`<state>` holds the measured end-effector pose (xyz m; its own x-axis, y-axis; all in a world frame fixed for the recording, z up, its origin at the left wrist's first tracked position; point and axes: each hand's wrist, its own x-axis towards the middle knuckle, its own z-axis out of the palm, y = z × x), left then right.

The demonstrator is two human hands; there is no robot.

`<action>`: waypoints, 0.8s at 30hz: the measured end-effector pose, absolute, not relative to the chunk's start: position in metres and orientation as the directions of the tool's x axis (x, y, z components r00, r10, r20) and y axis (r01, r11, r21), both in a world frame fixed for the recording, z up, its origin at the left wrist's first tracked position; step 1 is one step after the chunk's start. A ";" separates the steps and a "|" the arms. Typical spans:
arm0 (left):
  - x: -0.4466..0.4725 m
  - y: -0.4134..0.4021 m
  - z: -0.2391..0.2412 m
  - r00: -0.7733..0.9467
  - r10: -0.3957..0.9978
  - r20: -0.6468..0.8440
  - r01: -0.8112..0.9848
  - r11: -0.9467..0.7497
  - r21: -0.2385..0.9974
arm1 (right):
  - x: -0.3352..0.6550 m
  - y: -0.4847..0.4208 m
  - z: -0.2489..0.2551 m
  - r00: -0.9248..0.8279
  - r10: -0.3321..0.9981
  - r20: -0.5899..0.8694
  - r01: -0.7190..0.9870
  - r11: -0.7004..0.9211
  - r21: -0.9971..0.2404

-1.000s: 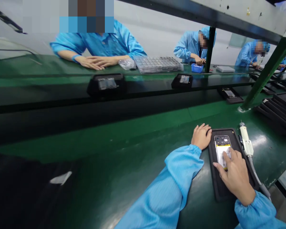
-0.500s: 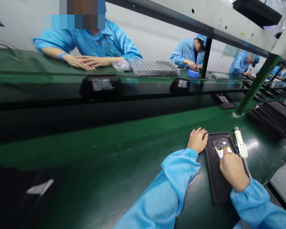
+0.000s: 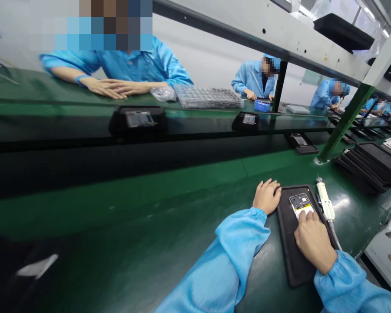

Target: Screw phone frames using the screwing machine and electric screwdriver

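A black tray (image 3: 288,256) lies on the green bench, holding an opened smartphone (image 3: 300,200) with dark inner parts at its top and a white battery below a yellow strip. My left hand (image 3: 267,196) rests on the bench with its fingers stretched out, their tips at the tray's upper left edge. Over the lower half of the phone lies my right hand (image 3: 314,239), palm down, fingertips on the battery. It grips nothing that I can see, and it hides the phone's lower end. A white electric screwdriver (image 3: 325,200) lies along the tray's right side.
Stacked black trays (image 3: 371,165) stand at the right. Beyond them a green and white post (image 3: 347,121) carries an overhead shelf (image 3: 247,32). More phones in trays (image 3: 138,119) line the far ledge. Across it, a person's hands (image 3: 124,88) rest near a clear compartment tray (image 3: 208,96).
My right hand has gone from one pointing finger near the yellow strip to several fingertips lower on the battery. My left hand stays by the tray edge. The view has shifted slightly.
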<state>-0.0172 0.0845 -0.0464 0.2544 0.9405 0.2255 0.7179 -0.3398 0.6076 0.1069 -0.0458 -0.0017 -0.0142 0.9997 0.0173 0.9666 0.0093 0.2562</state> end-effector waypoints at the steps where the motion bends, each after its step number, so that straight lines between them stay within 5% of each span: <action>1: -0.017 0.085 -0.046 0.255 0.940 0.225 0.718 -0.340 0.607 | 0.109 -0.044 0.000 -0.011 0.999 0.032 0.967 0.003 0.253; 6: -0.016 0.085 -0.047 0.256 0.943 0.213 0.709 -0.333 0.622 | 0.149 -0.035 0.019 0.158 0.978 0.138 0.987 -0.159 0.001; 9: -0.015 0.086 -0.046 0.247 0.946 0.208 0.705 -0.323 0.631 | 0.176 -0.030 0.012 0.231 0.942 0.243 0.879 -0.095 -0.467; 11: -0.016 0.085 -0.046 0.244 0.948 0.206 0.706 -0.319 0.632 | 0.181 -0.030 -0.003 0.280 0.937 0.210 0.641 -0.019 -0.768; 13: -0.016 0.084 -0.045 0.244 0.948 0.205 0.708 -0.319 0.630 | 0.179 -0.033 -0.019 0.311 0.939 0.146 0.426 0.000 -0.905; 20: -0.017 0.087 -0.044 0.251 0.948 0.194 0.722 -0.317 0.615 | 0.187 -0.066 -0.023 0.339 0.923 0.185 0.530 -0.025 -0.848; 24: -0.016 0.076 -0.040 0.198 0.967 0.163 0.756 -0.256 0.602 | 0.197 -0.088 -0.024 0.298 0.917 0.265 0.710 -0.027 -0.704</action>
<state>-0.0163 0.0760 -0.0398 0.1983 0.9666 0.1625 0.7564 -0.2564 0.6017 0.1975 -0.0882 -0.0242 0.2976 0.9172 0.2649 0.7095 -0.0269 -0.7041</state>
